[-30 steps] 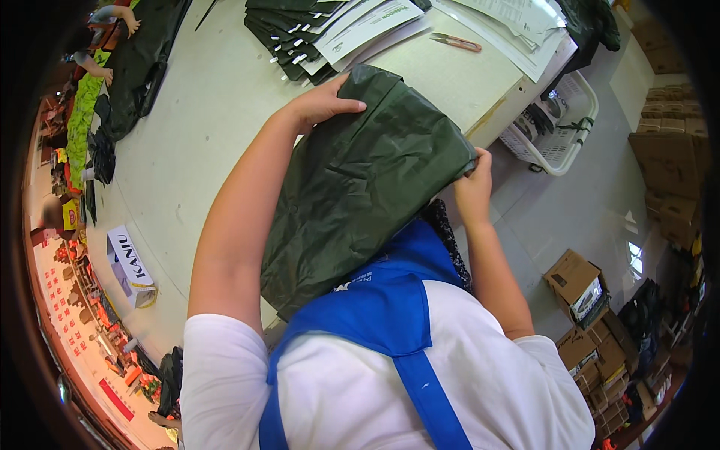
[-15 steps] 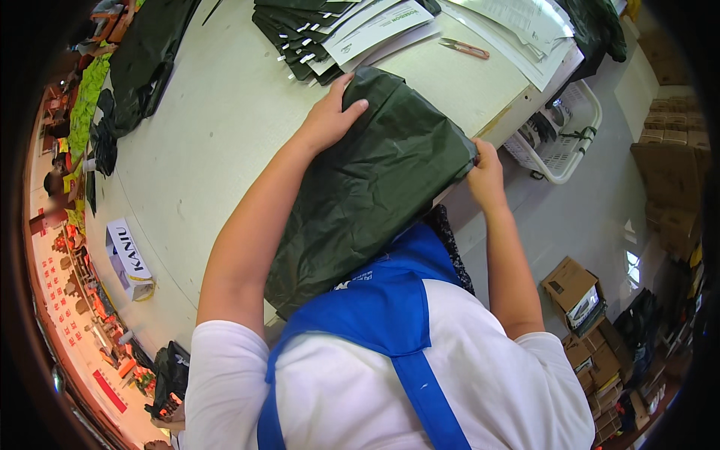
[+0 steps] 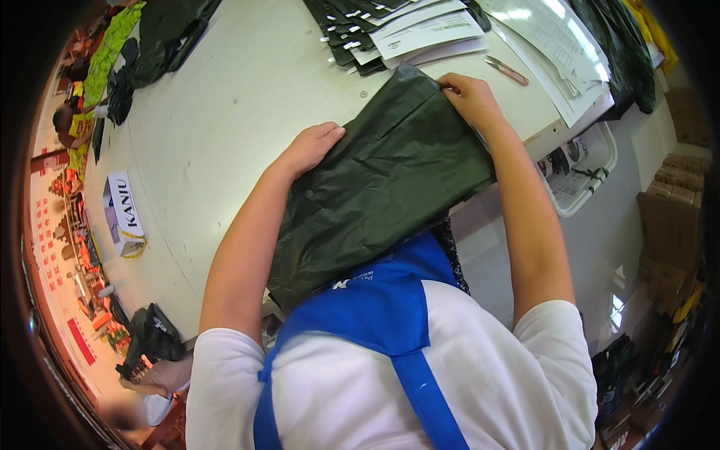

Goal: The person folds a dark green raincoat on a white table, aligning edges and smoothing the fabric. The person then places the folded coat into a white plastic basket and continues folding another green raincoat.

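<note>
A folded piece of thin, crinkled dark green material point(image 3: 382, 169) slopes from the white table toward my apron. A small round spot, perhaps a snap, shows near its left edge. My left hand point(image 3: 309, 150) grips that left edge, thumb on top; the other fingers are partly hidden. At the far right edge, close to the corner, my right hand point(image 3: 471, 99) pinches the material between thumb and fingers. The near end of the piece rests against my blue apron point(image 3: 352, 311).
Beyond the piece lie overlapping dark pouches with white papers point(image 3: 427, 34) and small thread snips point(image 3: 507, 70). Plastic-covered sheets point(image 3: 559, 56) sit by the right edge of the table point(image 3: 225, 150). A white basket point(image 3: 581, 176) stands lower at right. A small box point(image 3: 124, 214) is on the left.
My right hand has gone from the right corner up to the far edge and pinches there. My left hand has slid down the left edge. The view has shifted slightly.
</note>
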### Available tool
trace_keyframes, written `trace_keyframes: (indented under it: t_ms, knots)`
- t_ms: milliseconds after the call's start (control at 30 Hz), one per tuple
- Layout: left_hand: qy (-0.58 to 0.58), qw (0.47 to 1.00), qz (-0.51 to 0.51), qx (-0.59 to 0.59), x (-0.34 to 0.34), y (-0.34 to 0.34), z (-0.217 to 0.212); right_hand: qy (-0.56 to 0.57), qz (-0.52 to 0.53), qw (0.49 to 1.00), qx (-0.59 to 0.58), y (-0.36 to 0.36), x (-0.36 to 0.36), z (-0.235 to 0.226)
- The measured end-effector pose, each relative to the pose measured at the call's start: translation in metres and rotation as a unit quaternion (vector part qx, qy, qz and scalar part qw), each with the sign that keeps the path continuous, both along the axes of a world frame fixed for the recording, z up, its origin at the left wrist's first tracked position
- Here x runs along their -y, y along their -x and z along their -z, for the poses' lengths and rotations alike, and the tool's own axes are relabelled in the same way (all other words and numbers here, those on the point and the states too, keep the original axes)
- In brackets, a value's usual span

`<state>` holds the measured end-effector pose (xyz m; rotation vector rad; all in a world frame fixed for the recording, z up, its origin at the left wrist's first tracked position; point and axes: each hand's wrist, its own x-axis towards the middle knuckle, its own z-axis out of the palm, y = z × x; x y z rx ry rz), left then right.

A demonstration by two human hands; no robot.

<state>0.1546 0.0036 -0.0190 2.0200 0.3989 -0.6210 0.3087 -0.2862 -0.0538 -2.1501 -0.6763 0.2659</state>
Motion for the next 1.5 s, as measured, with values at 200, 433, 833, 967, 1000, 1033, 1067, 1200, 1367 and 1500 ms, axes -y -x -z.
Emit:
trace_keyframes:
  t_ms: [200,433,833,967,1000,1033,1067,1200,1367,1500]
  knots:
    - [0.026,0.99,-0.111,0.085,-0.007,0.013,0.02,0.005,0.07,0.989,0.133,0.016,0.006,-0.019]
    - [-0.039,0.991,-0.04,0.12,0.008,0.006,0.006,0.002,0.136,0.988,-0.072,0.036,0.029,-0.022]
    - [0.13,0.987,0.053,0.08,0.074,-0.09,-0.005,-0.079,0.059,0.943,-0.319,0.125,0.101,-0.057]
    - [0.292,0.954,-0.002,-0.071,0.071,-0.092,-0.025,-0.098,0.108,0.96,-0.24,0.126,0.086,-0.033]
    - [0.247,0.966,0.012,-0.078,0.065,-0.097,-0.015,-0.048,0.113,0.974,-0.193,0.122,0.083,-0.033]
    - [0.201,0.976,0.025,-0.084,0.061,-0.101,-0.004,0.003,0.117,0.983,-0.145,0.119,0.081,-0.033]
    - [0.063,0.995,0.07,-0.013,0.062,-0.103,0.0,0.0,0.076,0.99,-0.119,0.115,0.081,-0.027]
    - [-0.15,0.981,0.085,0.089,0.07,-0.102,0.006,-0.128,0.048,0.918,-0.373,0.093,0.106,-0.055]
    - [-0.144,0.964,0.069,0.214,0.073,-0.078,-0.001,-0.112,0.191,0.968,-0.115,0.064,-0.001,-0.053]
    - [-0.224,0.913,0.033,0.34,0.057,-0.027,-0.026,0.055,0.19,0.98,-0.035,0.041,-0.043,-0.017]
